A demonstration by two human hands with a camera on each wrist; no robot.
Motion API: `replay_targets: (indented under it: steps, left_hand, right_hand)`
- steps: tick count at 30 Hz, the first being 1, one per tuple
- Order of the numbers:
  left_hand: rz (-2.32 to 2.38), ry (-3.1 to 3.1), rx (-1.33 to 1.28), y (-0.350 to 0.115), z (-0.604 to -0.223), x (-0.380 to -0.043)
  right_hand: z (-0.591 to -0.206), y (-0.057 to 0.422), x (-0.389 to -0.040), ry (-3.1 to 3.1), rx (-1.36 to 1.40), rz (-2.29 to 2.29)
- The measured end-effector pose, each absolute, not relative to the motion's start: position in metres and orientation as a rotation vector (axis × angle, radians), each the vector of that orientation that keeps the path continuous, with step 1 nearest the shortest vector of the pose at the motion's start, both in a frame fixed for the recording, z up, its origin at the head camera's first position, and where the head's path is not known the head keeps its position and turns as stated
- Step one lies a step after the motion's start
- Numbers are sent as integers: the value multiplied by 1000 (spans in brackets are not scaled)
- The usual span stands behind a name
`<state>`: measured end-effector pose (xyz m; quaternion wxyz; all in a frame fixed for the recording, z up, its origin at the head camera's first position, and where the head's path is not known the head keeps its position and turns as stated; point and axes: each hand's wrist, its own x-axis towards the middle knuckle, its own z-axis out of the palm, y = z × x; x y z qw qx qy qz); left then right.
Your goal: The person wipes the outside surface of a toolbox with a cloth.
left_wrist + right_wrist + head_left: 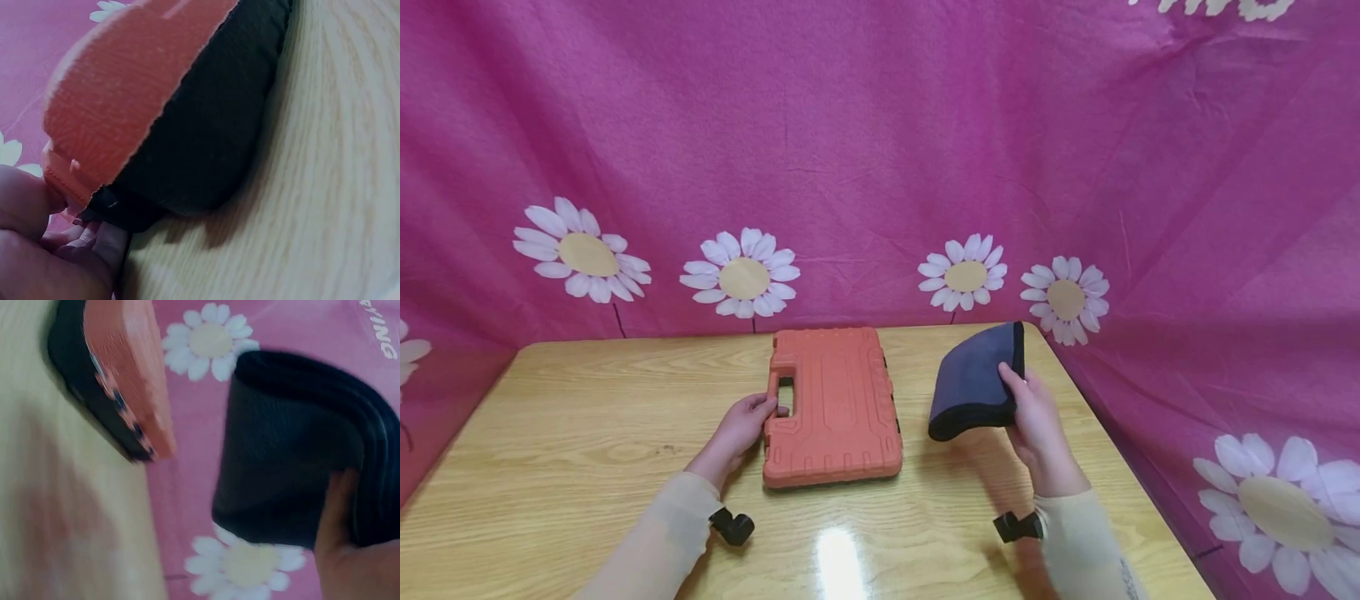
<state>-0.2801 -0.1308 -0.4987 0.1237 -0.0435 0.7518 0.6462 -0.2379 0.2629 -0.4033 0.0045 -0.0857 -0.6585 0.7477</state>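
An orange plastic tool case (835, 408) with a black lower half lies flat on the table, its handle facing left. My left hand (745, 429) grips that handle, thumb on top and fingers curled underneath. In the left wrist view, the case's rounded orange corner (119, 94) and black underside (206, 125) show beside the fingers. My right hand (1037, 425) holds a folded blue-grey fabric piece with black edging (973, 375) above the table's right side. Its thumb lies across the fabric, and several stacked layers show in the right wrist view. The other fingers are mostly hidden behind it.
The wooden table (602, 433) extends to both sides of the case. A pink curtain (850, 167) with white daisies hangs behind the table and along its right side. A black wrist mount (732, 527) sticks out from the left sleeve, another (1018, 527) from the right.
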Motion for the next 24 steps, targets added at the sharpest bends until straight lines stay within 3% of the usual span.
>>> replay_targets:
  steps: [11, 18, 24]
  left_hand:
    - [1924, 2170, -141, -127, -502, -280]
    - [1905, 2177, -160, -127, -503, -279]
    - [1897, 2178, -168, -127, -502, -280]
  right_hand:
    - [-386, 251, -208, -2668, -80, 1629]
    - [-403, 218, -191, -2792, 165, 1053]
    - [-420, 191, -181, -2820, 359, 900]
